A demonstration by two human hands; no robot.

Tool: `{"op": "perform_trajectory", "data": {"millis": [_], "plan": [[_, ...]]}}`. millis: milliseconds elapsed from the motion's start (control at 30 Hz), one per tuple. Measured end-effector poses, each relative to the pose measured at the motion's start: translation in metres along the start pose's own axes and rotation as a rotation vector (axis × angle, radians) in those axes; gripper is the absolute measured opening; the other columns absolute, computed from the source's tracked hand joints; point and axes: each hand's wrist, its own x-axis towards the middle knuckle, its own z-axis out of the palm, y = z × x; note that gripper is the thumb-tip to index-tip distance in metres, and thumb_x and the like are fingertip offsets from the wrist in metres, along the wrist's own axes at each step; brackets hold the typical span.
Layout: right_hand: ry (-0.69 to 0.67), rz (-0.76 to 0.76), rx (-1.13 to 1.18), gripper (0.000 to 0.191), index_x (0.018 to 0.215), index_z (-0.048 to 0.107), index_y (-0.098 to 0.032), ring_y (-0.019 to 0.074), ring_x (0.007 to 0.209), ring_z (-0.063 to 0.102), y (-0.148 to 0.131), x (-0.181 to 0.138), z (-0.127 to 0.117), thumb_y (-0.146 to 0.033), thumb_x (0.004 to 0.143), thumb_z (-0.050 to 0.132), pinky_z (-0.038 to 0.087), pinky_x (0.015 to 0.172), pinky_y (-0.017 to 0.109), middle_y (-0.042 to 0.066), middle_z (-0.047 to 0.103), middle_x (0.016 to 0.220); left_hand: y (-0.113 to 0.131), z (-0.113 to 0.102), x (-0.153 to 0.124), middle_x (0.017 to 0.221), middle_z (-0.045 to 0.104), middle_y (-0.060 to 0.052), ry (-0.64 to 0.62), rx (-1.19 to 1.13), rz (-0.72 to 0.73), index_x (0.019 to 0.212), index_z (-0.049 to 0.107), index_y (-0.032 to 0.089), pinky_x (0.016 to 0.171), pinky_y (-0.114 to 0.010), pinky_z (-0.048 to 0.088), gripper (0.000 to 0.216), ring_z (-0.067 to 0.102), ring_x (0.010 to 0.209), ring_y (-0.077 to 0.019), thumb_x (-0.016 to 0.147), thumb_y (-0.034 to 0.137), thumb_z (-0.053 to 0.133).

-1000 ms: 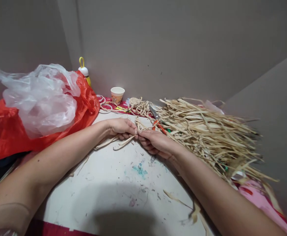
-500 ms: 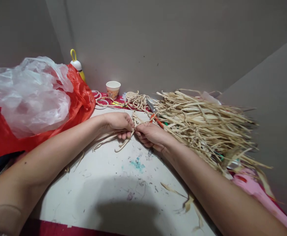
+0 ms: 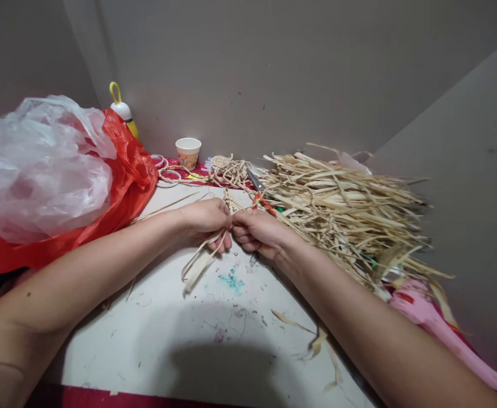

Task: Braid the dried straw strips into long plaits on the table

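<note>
My left hand (image 3: 209, 220) and my right hand (image 3: 257, 231) meet over the white board, fingertips pinched together. Between them is a dried straw braid (image 3: 228, 198), whose plaited part runs back from the fingers. Loose straw strands (image 3: 197, 269) hang below my left hand toward me. The fingers of both hands are closed, and the exact spot where they grip the strands is partly hidden. Just behind my right hand lie scissors (image 3: 262, 199) with orange handles, their blades pointing to the back left.
A large heap of dried straw (image 3: 342, 198) spreads at the right, with a pink object (image 3: 427, 311) before it. A coiled straw cord (image 3: 231, 170), a paper cup (image 3: 188, 153) and a yellow-white bottle (image 3: 123, 113) stand along the wall. Plastic bags (image 3: 44, 170) bulge at the left.
The loose strands under my left hand have swung from pointing left to hanging down toward me. Both hands stay pinched together, and the whole view has shifted slightly.
</note>
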Motion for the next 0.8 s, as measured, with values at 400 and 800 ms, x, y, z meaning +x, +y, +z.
{"op": "perform_trajectory", "data": {"millis": [400, 800], "plan": [[0.005, -0.033, 0.022, 0.029, 0.050, 0.031, -0.020, 0.0011, 0.031, 0.013, 0.006, 0.003, -0.001, -0.015, 0.066, 0.055, 0.011, 0.030, 0.014, -0.011, 0.024, 0.035, -0.005, 0.011, 0.002, 0.050, 0.060, -0.003, 0.054, 0.213, 0.105, 0.069, 0.057, 0.013, 0.043, -0.024, 0.043, 0.015, 0.054, 0.040, -0.0129, 0.073, 0.010, 0.043], [-0.117, 0.000, 0.053, 0.007, 0.069, 0.056, -0.011, 0.0009, 0.036, 0.012, 0.002, -0.002, -0.008, -0.017, 0.069, 0.059, 0.008, 0.032, 0.012, -0.012, 0.021, 0.043, 0.007, -0.036, -0.004, 0.051, 0.058, -0.001, 0.364, 0.282, 0.103, 0.066, 0.060, 0.013, 0.050, -0.022, 0.043, 0.012, 0.052, 0.044, -0.0104, 0.075, 0.017, 0.052]]}}
